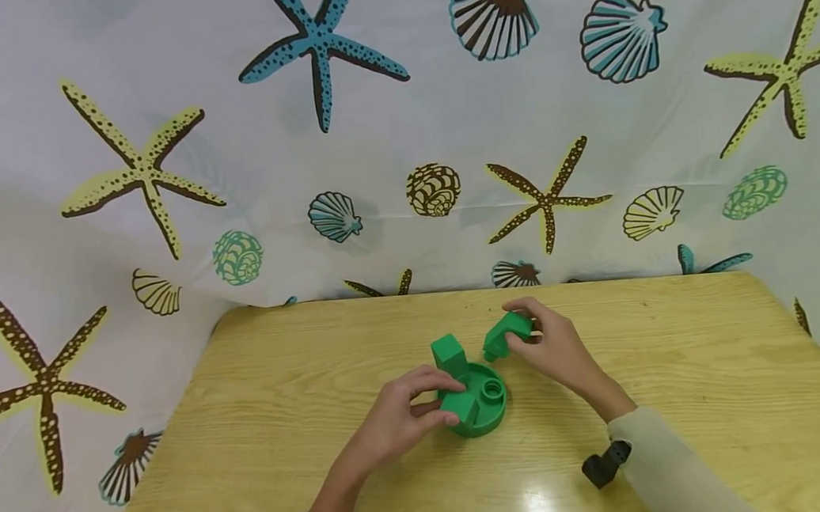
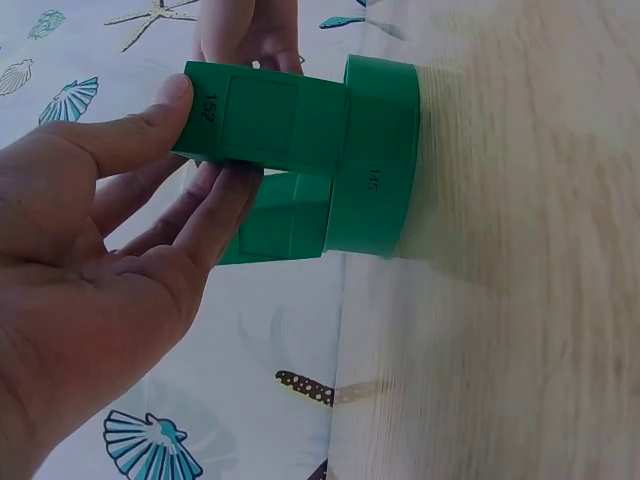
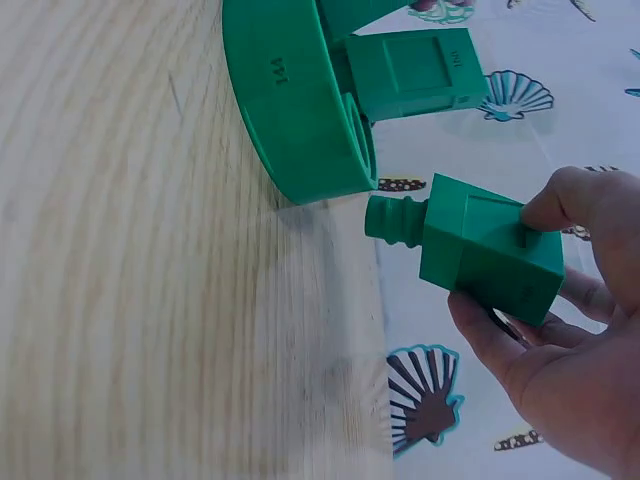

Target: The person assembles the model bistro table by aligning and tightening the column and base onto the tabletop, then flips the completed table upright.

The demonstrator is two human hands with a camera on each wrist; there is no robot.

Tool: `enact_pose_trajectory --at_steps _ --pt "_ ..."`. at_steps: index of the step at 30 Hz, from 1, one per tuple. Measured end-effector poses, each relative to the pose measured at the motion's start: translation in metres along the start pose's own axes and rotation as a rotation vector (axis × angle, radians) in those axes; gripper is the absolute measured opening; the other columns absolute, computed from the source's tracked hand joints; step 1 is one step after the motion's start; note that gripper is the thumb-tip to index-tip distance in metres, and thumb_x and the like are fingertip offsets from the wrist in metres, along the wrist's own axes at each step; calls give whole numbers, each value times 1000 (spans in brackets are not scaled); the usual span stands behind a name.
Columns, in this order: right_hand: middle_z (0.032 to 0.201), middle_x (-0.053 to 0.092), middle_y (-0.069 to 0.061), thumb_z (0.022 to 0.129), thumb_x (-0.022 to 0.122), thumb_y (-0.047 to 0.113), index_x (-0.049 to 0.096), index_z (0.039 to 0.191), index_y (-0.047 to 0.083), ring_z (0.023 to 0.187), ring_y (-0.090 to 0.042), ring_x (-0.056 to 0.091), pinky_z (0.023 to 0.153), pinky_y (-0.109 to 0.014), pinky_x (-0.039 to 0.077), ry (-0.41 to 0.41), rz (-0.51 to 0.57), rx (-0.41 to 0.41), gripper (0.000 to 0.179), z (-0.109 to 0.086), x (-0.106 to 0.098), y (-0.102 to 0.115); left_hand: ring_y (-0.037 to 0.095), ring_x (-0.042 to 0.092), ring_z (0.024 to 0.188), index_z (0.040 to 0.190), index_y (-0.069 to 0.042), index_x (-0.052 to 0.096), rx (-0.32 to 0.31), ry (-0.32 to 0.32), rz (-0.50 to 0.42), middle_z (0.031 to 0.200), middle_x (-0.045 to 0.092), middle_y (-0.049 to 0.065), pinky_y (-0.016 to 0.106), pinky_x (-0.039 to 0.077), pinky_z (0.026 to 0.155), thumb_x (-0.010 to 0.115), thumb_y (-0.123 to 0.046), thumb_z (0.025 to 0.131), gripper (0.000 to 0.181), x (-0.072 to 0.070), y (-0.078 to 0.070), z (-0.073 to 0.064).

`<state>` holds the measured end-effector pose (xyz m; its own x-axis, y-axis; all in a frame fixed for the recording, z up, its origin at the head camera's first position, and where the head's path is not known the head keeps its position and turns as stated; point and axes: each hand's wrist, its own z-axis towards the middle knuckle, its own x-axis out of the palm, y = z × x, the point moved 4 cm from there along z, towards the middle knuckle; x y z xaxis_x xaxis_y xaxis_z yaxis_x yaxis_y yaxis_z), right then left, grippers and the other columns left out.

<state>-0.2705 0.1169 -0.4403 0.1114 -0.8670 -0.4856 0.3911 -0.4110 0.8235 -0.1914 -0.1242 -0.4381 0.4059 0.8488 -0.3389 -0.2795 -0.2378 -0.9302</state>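
Observation:
A round green base (image 1: 491, 422) lies on the table, with a raised ring (image 1: 492, 391) showing inside its rim. Two green square blocks stand up from it: a far one (image 1: 449, 354) and a near one (image 1: 458, 406). My left hand (image 1: 396, 422) grips the near block between thumb and fingers; the left wrist view shows "152" on this block (image 2: 270, 118). To the right of the base, my right hand (image 1: 557, 346) holds a third green block (image 1: 510, 330) tilted in the air. The right wrist view shows its ridged round stub (image 3: 397, 220) pointing toward the base.
The wooden table (image 1: 303, 359) extends around the base on all sides. A white cloth (image 1: 388, 146) printed with starfish and shells hangs behind and beside it. On the right sleeve sits a small black wrist camera (image 1: 605, 464).

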Motion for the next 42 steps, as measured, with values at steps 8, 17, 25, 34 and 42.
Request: enact_pose_trajectory --at_steps 8,17,25,34,42 --pt "127 65 -14 98 72 10 60 137 8 110 -27 68 88 -34 59 -31 92 14 41 -21 -15 3 26 59 122 111 -12 73 -50 -52 92 114 61 3 32 57 93 89 -15 82 34 5 -3 5" --pt "133 63 -14 96 73 6 62 135 6 112 -29 66 87 -26 58 -38 165 -1 40 -37 -21 12 27 60 122 122 -6 71 -39 -22 96 125 60 5 35 55 97 80 -9 88 34 -2 1 4" --pt "128 64 -16 96 73 4 63 134 4 110 -24 66 86 -26 59 -70 198 3 40 -49 -22 15 24 60 124 128 -9 71 -26 -50 134 131 61 3 37 54 100 71 -1 89 40 -4 1 3" --pt "130 64 -15 95 74 3 63 134 5 109 -13 66 86 -26 59 -70 241 -31 41 -58 -13 11 25 63 120 130 -4 68 -20 -147 101 126 66 10 37 56 96 77 -9 93 38 -2 7 -1" --pt "126 66 -12 93 75 1 63 132 0 108 -14 67 88 -27 59 -69 244 -68 41 -59 -10 14 25 63 118 129 -1 68 -4 -183 45 127 65 17 31 55 97 76 -3 93 38 -3 12 1"
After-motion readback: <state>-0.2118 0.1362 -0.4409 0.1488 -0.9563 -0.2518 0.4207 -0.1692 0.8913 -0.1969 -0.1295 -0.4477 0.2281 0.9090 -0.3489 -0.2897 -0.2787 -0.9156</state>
